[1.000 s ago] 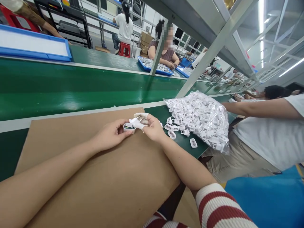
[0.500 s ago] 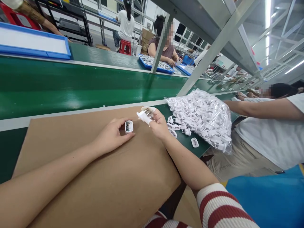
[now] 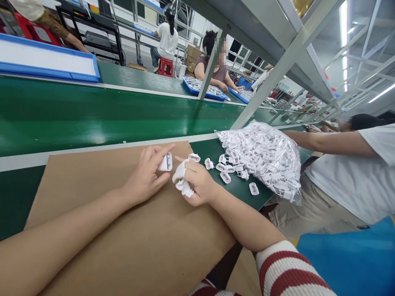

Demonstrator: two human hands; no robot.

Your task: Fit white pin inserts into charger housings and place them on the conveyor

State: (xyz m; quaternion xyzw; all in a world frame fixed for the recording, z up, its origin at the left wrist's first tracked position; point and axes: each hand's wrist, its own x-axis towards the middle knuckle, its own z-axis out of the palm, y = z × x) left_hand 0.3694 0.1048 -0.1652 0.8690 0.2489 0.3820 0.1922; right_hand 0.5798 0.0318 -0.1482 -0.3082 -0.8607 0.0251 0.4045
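Note:
My left hand (image 3: 151,172) holds a small white housing (image 3: 166,162) between thumb and fingers, its open end facing right, above the brown cardboard (image 3: 123,230). Just to the right, my right hand (image 3: 196,181) is curled round white plug pieces (image 3: 182,181); how many it holds is unclear. White covering shows on some of its fingers. Beyond this hand lie a loose white piece (image 3: 194,157) at the cardboard's corner and another (image 3: 209,164) on the green table. Several more white pieces (image 3: 225,177) lie beside a full clear plastic bag (image 3: 262,156).
A green channel (image 3: 92,115) runs behind the cardboard, with a blue-rimmed tray (image 3: 46,74) beyond it. A slanted metal post (image 3: 262,90) rises behind the bag. At the right, a person in a white shirt (image 3: 342,176) reaches an arm behind the bag.
My right hand has moved down and turned over, with white pieces inside it. Two loose pieces now show beyond it. My left hand has tilted the housing and its index finger has lifted.

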